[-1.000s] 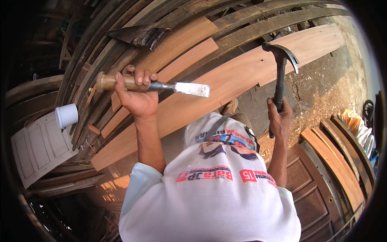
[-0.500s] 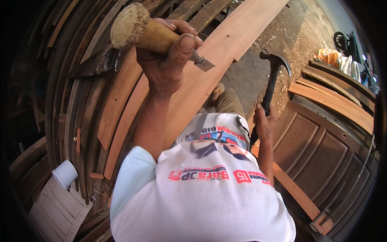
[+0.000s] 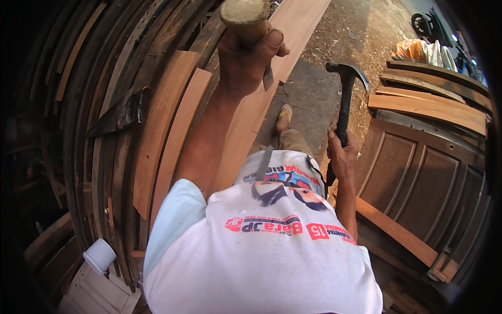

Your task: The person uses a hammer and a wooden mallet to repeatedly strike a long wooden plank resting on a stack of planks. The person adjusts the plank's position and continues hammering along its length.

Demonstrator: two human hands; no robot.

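My left hand (image 3: 244, 65) is wrapped round the wooden handle of a chisel (image 3: 246, 14), whose mushroomed, pale butt end shows at the top. Its flat metal blade shows below my fingers, over a long reddish plank (image 3: 238, 136). Whether the blade touches the plank I cannot tell. On the right, my right hand (image 3: 342, 157) grips a claw hammer (image 3: 346, 89) by its black handle, the dark head upward and well apart from the chisel.
Several dark timbers (image 3: 99, 78) and two reddish boards (image 3: 167, 120) lie on the left. A white bucket (image 3: 99, 257) is at lower left. On the right are a brown panelled door (image 3: 413, 178), stacked planks (image 3: 429, 107) and a clamp (image 3: 442, 264). A motorcycle (image 3: 431, 26) stands far right.
My left hand has moved away and to the right along the plank with the chisel, which is now more upright. The hammer has hardly moved. The view has shifted a little.
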